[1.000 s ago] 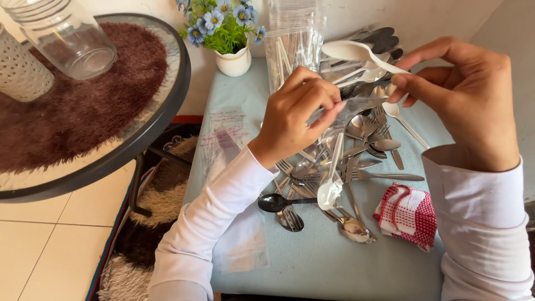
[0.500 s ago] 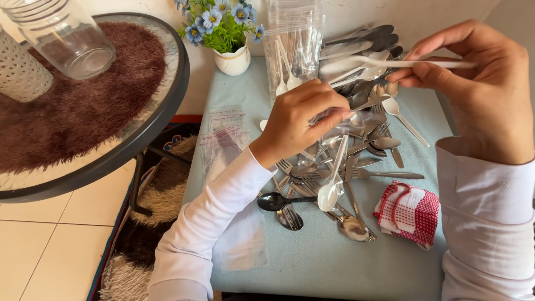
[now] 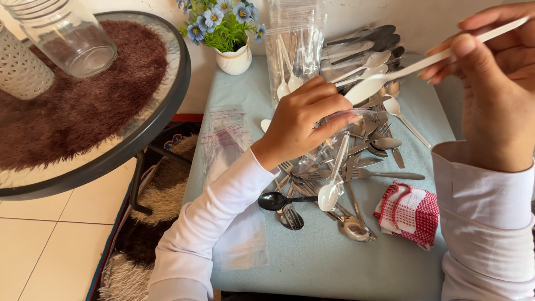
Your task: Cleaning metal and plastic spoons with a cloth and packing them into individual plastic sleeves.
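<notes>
Here I pinch the clear sleeve (image 3: 348,120) open with my left hand (image 3: 304,120) so the right hand (image 3: 496,95), gripping a white plastic spoon (image 3: 412,69), can aim its bowl at the mouth.

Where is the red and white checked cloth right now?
In the head view, the red and white checked cloth lies folded on the light blue table, lower right, just right of the cutlery pile and under the right hand.

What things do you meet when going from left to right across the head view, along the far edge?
Clear glass jar → small white pot of blue flowers → clear plastic bag holding white spoons → right hand gripping a white plastic spoon.
</notes>
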